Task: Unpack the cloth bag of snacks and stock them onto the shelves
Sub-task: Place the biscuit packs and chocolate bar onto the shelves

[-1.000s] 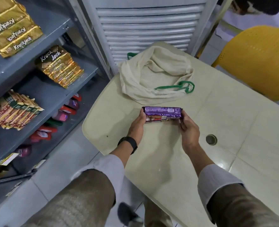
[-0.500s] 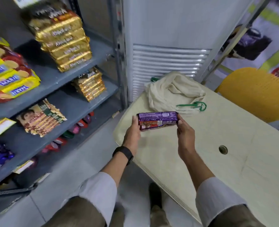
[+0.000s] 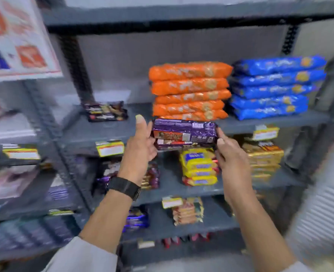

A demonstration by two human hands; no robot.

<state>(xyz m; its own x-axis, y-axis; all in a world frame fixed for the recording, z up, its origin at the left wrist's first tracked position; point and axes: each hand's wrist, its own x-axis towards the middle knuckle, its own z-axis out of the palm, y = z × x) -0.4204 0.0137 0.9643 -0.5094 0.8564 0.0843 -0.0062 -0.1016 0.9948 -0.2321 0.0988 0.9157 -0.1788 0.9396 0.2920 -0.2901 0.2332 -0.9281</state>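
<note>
Both hands, the left hand (image 3: 140, 142) and right hand (image 3: 228, 154), pinch the ends of a stack of purple biscuit packets (image 3: 183, 134), glossy with small print and an orange panel, held level before the grey shelf (image 3: 111, 130) edge below orange packets (image 3: 189, 91).

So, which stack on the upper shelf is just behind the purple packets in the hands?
The orange stack, directly behind the purple packets. The blue stack stands to its right, and the dark packet lies far left.
</note>
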